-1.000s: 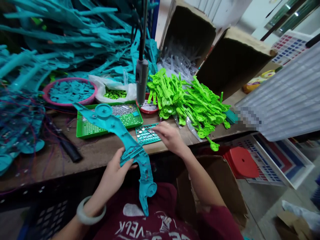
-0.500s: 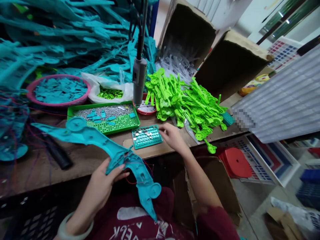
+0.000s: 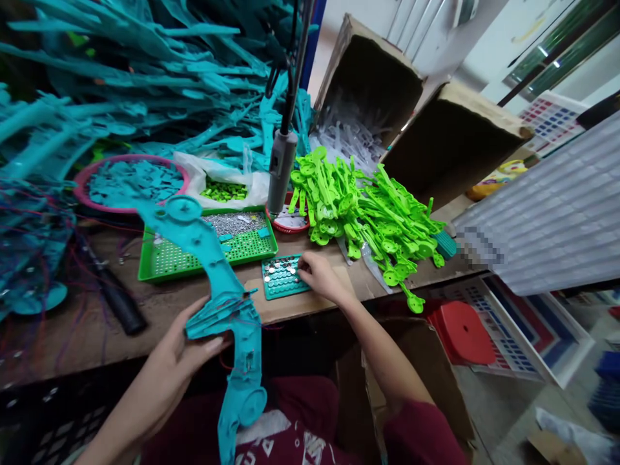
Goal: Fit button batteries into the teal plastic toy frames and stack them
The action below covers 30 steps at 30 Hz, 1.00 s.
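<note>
My left hand [image 3: 186,352] grips a long turquoise plastic shell [image 3: 220,278] by its middle, its ribbed inner side facing me. Thin red wires run along the shell, which slants from the green tray down to my lap. My right hand [image 3: 317,274] is at the right part of a small teal tray [image 3: 281,287] with rows of round pockets. Several shiny round discs [image 3: 272,270] lie in the tray. The fingertips of that hand are pinched together; what is between them, if anything, is hidden.
A green perforated tray [image 3: 169,265] of small metal pieces stands behind the shell. A screwdriver [image 3: 282,171] hangs over the table. Lime-green parts [image 3: 368,219] are heaped at right, turquoise ones [image 3: 159,84] at back left. A black-handled tool [image 3: 121,303] lies at left.
The turquoise shell has turned steeper in my left hand, its lower end swinging left. My right hand has moved from the teal tray's right edge further over its pockets. The view has shifted slightly.
</note>
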Motion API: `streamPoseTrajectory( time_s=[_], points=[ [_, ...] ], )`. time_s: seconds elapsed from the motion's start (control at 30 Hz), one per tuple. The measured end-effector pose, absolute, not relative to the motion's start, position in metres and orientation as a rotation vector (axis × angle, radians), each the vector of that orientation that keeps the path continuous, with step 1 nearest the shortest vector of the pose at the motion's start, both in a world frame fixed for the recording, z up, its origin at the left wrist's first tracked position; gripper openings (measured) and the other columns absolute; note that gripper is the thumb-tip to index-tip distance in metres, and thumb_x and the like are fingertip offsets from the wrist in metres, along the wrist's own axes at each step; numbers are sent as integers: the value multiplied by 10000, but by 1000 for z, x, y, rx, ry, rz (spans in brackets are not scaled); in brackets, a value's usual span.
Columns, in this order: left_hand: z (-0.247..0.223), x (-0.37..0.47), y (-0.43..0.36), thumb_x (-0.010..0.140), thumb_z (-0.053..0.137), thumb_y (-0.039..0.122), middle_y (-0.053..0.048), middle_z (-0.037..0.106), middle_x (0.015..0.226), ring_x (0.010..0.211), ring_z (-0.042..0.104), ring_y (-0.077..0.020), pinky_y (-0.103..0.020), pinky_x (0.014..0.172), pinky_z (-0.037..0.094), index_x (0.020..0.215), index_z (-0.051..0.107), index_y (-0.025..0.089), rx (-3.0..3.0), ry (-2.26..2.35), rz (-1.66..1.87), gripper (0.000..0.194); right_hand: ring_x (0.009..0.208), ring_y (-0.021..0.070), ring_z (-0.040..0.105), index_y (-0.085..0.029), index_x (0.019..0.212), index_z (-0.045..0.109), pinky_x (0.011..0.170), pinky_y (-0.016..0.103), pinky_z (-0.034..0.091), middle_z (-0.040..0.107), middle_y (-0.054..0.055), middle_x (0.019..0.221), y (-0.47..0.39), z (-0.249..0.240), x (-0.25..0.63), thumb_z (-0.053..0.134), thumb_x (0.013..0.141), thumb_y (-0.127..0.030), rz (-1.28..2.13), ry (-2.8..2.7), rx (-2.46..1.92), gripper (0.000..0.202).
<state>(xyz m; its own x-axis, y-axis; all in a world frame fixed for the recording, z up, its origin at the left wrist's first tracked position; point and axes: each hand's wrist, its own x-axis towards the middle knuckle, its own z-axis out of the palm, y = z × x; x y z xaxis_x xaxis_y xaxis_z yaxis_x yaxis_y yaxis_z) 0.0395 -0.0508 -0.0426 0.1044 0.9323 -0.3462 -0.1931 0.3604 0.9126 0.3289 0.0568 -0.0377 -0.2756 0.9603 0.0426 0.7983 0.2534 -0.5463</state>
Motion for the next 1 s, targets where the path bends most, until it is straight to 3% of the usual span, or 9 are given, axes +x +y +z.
streamPoseTrajectory(
  time_s=[0.27,0.37,0.47,0.57,0.67,0.77,0.87,0.93,1.0],
  points=[
    [-53,68,-82,725,814,386,-119,708,1110,1068,650,-324,-505,995,486,1123,668,204,716,779,595,462,687,151,506,-161,727,603,677,270,356,585,13,713,58,-36,311,643,806,-37,599,-2165,-1637,152],
    [-53,74,-84,779,774,407,-102,691,1139,1108,636,-291,-456,1011,475,1156,610,204,710,785,583,459,711,149,521,-162,730,605,695,266,370,601,14,734,60,-38,310,636,777,0,602,-2154,-1627,171],
    [-43,74,-76,850,702,441,-95,693,1093,977,686,-249,-376,836,558,1164,529,211,688,815,650,427,683,140,519,-161,738,589,661,255,379,585,4,719,58,-27,310,621,790,-15,602,-2110,-1632,159],
    [-30,74,-62,876,656,489,-45,697,927,741,675,-177,-271,612,537,1062,512,217,714,896,762,360,696,140,540,-162,830,589,638,249,412,596,18,770,37,-1,303,579,890,-124,548,-1965,-1588,72],
    [-21,76,-47,891,582,570,-42,705,884,664,649,-159,-258,571,516,1021,537,203,660,948,821,392,726,139,571,-180,876,595,644,246,449,619,25,811,-3,27,282,579,932,-197,479,-1911,-1356,61],
    [-20,83,-39,897,535,602,-100,714,1115,963,689,-234,-329,808,554,1097,592,191,711,1034,908,460,747,150,594,-176,955,607,665,262,480,633,42,820,-41,36,255,555,951,-174,413,-2102,-1144,52],
    [-25,90,-39,899,528,585,-110,570,1420,1361,475,-266,-392,1152,346,1216,599,190,794,1191,1008,511,726,168,590,-153,961,617,648,286,490,633,73,814,-56,26,237,484,982,-160,258,-2266,-1161,136],
    [-28,93,-42,902,514,585,-123,491,1498,1431,385,-270,-422,1215,229,1270,580,176,809,1237,1014,555,703,169,577,-157,904,615,624,288,481,623,78,805,-55,19,235,443,991,-144,164,-2348,-1211,194],
    [-29,94,-43,906,500,589,-135,473,1513,1438,375,-283,-445,1220,217,1296,573,171,832,1228,1004,577,712,165,579,-167,898,607,631,281,488,621,76,828,-53,15,238,424,994,-129,170,-2370,-1235,210]
  ],
)
